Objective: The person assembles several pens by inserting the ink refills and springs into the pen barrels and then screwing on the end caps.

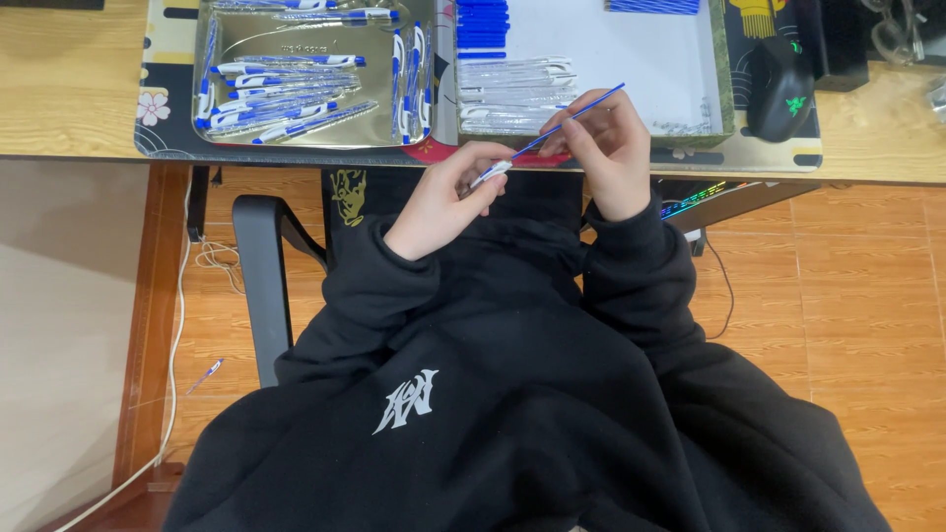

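Left hand: the left hand (448,202) is curled closed, thumb and fingers pinching the white tip end of a pen barrel (490,175) just below the counter edge
Right hand: the right hand (603,148) is closed in a narrow pinch on a thin blue refill (572,115), fingertips gathered around its middle
Refill: it runs slantwise from the barrel in the left hand up and to the right, its free end reaching over the white tray; its lower end meets the barrel, though whether it sits inside cannot be told
Where the work sits: both hands are held close together in front of the person's chest, at the near edge of the counter (69,89), above the lap
Metal tray: a shiny metal tray (310,133) lies on the counter left of the hands, holding many blue-and-white pens (286,94), some laid in a loose heap, some upright along its right side
White tray: a white tray (641,44) lies just beyond the right hand, with a row of clear pen barrels (512,94) at its left, blue parts (483,25) stacked above them, and small springs (685,126) near its right edge
Mouse: a black computer mouse (780,89) rests on the mat right of the white tray
Person: black hooded sweatshirt (493,394), seated on a black chair (261,276)
Floor: a single pen (205,375) lies on the orange tiled floor (867,296) beside a white cable (177,325)
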